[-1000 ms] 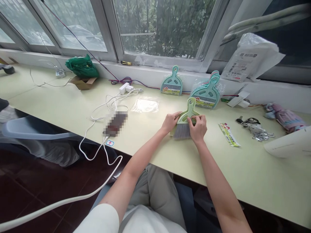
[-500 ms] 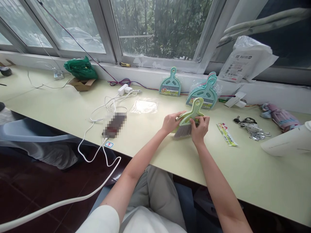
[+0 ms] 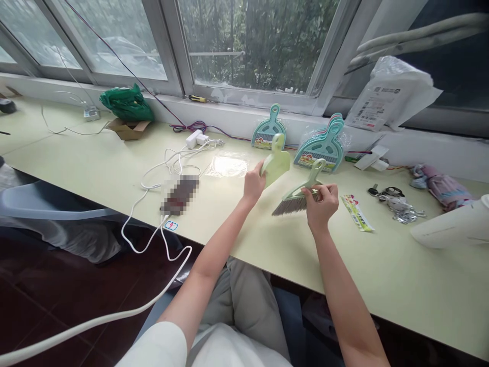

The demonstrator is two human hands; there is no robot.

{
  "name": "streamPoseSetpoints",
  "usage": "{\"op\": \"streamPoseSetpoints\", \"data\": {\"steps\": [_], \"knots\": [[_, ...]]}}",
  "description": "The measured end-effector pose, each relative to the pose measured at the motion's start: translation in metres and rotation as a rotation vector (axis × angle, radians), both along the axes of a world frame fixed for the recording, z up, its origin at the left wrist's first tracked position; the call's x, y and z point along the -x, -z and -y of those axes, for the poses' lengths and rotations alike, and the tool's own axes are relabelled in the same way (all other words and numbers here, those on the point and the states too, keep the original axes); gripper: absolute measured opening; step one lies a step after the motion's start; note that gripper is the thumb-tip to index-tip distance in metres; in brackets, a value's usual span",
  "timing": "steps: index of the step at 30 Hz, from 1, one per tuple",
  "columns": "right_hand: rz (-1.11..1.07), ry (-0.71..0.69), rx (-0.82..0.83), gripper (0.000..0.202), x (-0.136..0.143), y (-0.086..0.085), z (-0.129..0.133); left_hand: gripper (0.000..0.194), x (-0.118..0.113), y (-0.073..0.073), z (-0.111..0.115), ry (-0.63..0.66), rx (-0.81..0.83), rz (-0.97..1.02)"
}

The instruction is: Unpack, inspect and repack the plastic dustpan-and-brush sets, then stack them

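Note:
My left hand (image 3: 253,184) grips the edge of a yellow-green dustpan (image 3: 278,165), held tilted above the table with its handle pointing up. In my right hand (image 3: 322,206) is a small light-green hand brush (image 3: 300,192), its grey-brown bristles facing down and left. A gap separates the dustpan from the brush. Right of the brush lies a printed label strip (image 3: 356,212). Behind them, a packaged blue-green dustpan and brush set (image 3: 269,130) leans on the wall, beside a stack of similar sets (image 3: 323,148).
A clear plastic wrapper (image 3: 227,165) lies left of my hands, near white cables and a charger (image 3: 196,139). A blurred-out dark device (image 3: 179,196) is near the front edge. Keys (image 3: 395,199), a pink doll-like item (image 3: 445,188) and a white cylinder (image 3: 454,224) are at right.
The dustpan and brush, together before, are now apart. My left hand has moved the dustpan up and left; my right hand has shifted slightly right with the brush.

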State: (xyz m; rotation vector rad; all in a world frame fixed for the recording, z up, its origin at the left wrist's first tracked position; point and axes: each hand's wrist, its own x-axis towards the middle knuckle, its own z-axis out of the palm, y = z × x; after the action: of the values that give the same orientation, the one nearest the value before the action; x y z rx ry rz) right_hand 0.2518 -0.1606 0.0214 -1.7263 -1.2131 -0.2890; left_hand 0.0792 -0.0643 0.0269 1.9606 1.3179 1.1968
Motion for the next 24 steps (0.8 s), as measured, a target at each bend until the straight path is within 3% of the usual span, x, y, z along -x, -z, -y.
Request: {"op": "streamPoseSetpoints", "data": {"steps": [3, 6, 11, 15, 19, 24], "knots": [[0.108, 0.068, 0.127, 0.032, -0.018, 0.003, -0.001, 0.054, 0.006, 0.007, -0.01, -0.001, 0.145, 0.032], [0.173, 0.175, 0.316, 0.028, -0.043, 0.017, -0.003, 0.045, 0.005, 0.018, -0.016, 0.013, 0.276, -0.012], [0.225, 0.214, 0.558, 0.024, -0.063, 0.04, -0.004, 0.023, 0.004, 0.032, -0.018, -0.006, 0.261, -0.233], [0.233, 0.221, 0.593, 0.023, -0.061, 0.046, -0.006, 0.032, 0.006, 0.036, -0.016, -0.033, 0.164, -0.356], [0.24, 0.224, 0.617, 0.023, -0.06, 0.043, -0.008, 0.026, 0.006, 0.037, -0.017, -0.014, 0.146, -0.438], [0.212, 0.194, 0.449, 0.027, -0.045, 0.031, -0.011, 0.026, 0.0, 0.036, -0.013, 0.02, 0.128, -0.472]]}}
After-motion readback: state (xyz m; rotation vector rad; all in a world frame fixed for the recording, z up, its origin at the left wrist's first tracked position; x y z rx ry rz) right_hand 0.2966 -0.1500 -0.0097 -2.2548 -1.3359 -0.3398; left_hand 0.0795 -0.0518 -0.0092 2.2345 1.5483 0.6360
